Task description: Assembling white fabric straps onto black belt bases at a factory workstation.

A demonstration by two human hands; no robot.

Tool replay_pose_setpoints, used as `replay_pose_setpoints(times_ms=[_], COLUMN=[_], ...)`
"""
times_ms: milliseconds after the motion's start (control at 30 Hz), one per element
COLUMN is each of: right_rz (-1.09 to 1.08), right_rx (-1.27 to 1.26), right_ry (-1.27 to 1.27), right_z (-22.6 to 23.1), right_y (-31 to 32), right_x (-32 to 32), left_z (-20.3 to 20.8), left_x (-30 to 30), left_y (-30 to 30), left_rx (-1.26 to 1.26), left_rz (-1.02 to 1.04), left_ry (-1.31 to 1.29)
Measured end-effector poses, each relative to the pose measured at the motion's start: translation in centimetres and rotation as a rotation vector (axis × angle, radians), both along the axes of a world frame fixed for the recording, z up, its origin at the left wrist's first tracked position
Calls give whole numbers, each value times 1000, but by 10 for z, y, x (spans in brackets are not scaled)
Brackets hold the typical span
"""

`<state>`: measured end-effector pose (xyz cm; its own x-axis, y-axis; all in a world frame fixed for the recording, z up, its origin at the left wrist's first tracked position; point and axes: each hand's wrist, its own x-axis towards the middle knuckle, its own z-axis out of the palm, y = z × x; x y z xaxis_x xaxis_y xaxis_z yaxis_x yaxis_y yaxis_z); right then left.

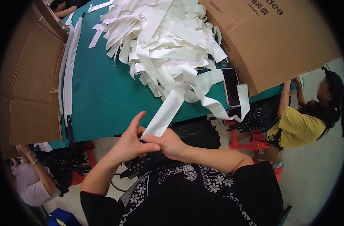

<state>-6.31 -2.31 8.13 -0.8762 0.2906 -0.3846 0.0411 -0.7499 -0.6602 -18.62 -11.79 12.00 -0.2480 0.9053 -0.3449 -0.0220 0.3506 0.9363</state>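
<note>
A long white fabric strip (162, 115) slants down from the pile to my two hands, which meet just off the table's near edge. My right hand (170, 144) is closed around the strip's lower end, its thumb lying on top. My left hand (128, 142) touches the right one there, index finger raised and thumb bent across. A small dark bit shows at the strip's end between the hands, and what the left fingers pinch is hidden. Beyond lies a big tangled heap of white strips (160, 56). Black straps with eyelets (194, 133) hang below my hands.
The green table (100, 98) carries a phone (231, 87) right of the heap and long white-covered strips (71, 71) at left. Cardboard boxes (271, 41) flank both sides. One person in yellow (298, 126) sits right, another in pale clothing (32, 180) left. Red stools (251, 139) stand below.
</note>
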Motion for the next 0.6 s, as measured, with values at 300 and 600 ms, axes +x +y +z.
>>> replay_pose_setpoints(times_ms=[300,600], right_rz=[-133,-257], right_rx=[13,-129], right_ry=[11,-33], right_z=[3,-6], right_y=[-7,5], right_x=[-3,23], left_z=[19,17], left_x=[-15,-7], left_y=[-6,28], left_rx=[-277,-302], left_rz=[-135,-287], left_ry=[-122,-143])
